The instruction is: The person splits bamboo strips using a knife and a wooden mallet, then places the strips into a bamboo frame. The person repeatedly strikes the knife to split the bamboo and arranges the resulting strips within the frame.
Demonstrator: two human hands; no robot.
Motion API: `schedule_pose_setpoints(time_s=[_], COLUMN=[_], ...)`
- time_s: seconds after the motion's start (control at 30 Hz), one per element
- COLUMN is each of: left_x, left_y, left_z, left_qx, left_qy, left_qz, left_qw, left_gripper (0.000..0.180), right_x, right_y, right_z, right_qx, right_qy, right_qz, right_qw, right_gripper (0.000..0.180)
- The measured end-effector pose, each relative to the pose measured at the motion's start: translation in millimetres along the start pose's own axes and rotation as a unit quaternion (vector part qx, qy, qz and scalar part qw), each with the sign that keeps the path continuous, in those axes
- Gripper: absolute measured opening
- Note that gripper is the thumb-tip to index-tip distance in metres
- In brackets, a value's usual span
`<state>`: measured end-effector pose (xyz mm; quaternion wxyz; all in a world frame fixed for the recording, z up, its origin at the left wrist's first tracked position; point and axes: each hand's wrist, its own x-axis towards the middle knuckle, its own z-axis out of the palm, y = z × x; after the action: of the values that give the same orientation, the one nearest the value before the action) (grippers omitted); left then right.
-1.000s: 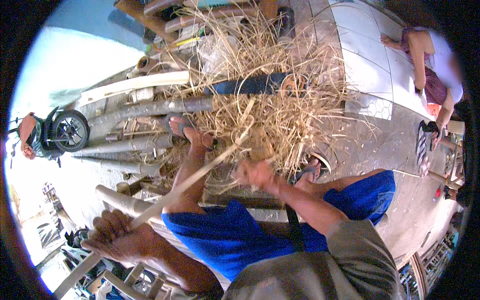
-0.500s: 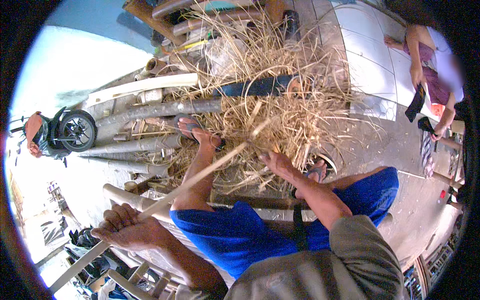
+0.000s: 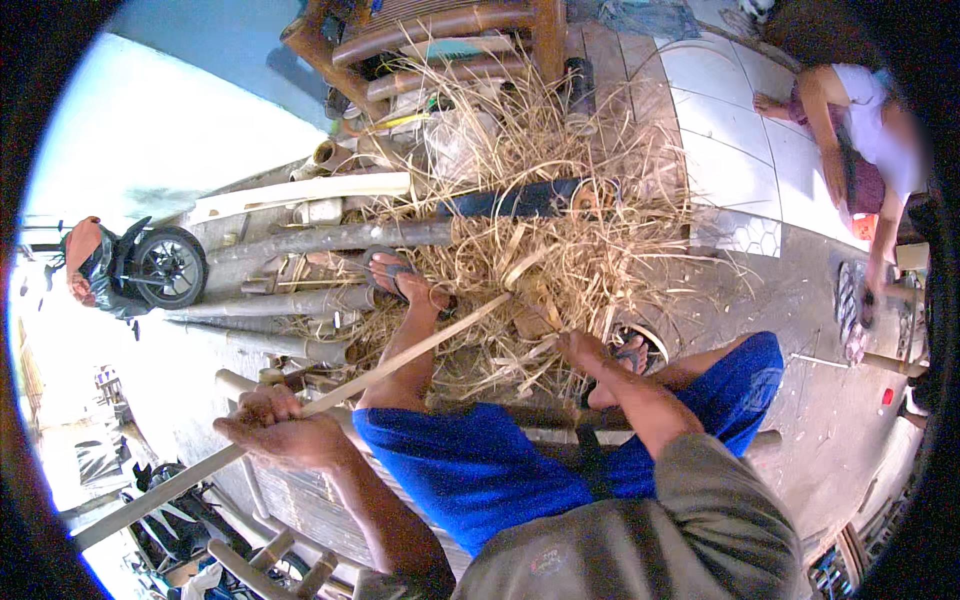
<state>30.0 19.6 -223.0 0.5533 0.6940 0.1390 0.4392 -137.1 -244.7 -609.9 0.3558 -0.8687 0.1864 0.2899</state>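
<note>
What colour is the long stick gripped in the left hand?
Pale tan, like stripped cane; the long stick in the left hand shows clearly in the head view.

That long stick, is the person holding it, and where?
Yes. The left hand is closed around the stick partway along it, with stick showing both sides of the fist. The right hand reaches its far end; that hold cannot be told.

The grey concrete ground (image 3: 800, 300) carries a big heap of dry straw-coloured shavings (image 3: 560, 230). Long grey bamboo poles (image 3: 330, 240) lie beside it.
</note>
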Motion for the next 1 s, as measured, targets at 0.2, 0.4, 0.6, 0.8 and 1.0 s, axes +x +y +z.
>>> schedule_pose_setpoints(time_s=[0.2, 0.4, 0.6, 0.8, 1.0], left_x=[-1.4, 88.0, 82.3, 40.4, -43.4], left_y=[39.1, 104.2, 75.0, 40.7, 15.5], left_z=[-16.8, -121.6, -206.8, -295.8, -338.5], left_qx=[0.068, -0.271, -0.271, -0.307, -0.206], left_qy=[0.004, -0.001, 0.143, 0.138, 0.054], left_qz=[0.069, -0.01, -0.064, -0.151, -0.376], left_qw=[0.995, 0.962, 0.95, 0.929, 0.902], left_gripper=[0.052, 0.052, 0.054, 0.054, 0.057], right_x=[-16.2, -39.7, -101.6, -143.8, -139.5], right_y=[-12.5, -40.8, -165.8, -260.3, -285.3], right_z=[-16.1, -39.9, -70.5, -91.7, -91.0], right_qx=[-0.042, 0.071, 0.392, 0.601, 0.599], right_qy=[0.016, -0.051, -0.128, -0.144, -0.132], right_qz=[-0.103, -0.079, -0.152, -0.152, -0.158], right_qw=[0.994, 0.993, 0.898, 0.771, 0.774], right_gripper=[0.058, 0.071, 0.066, 0.057, 0.058])
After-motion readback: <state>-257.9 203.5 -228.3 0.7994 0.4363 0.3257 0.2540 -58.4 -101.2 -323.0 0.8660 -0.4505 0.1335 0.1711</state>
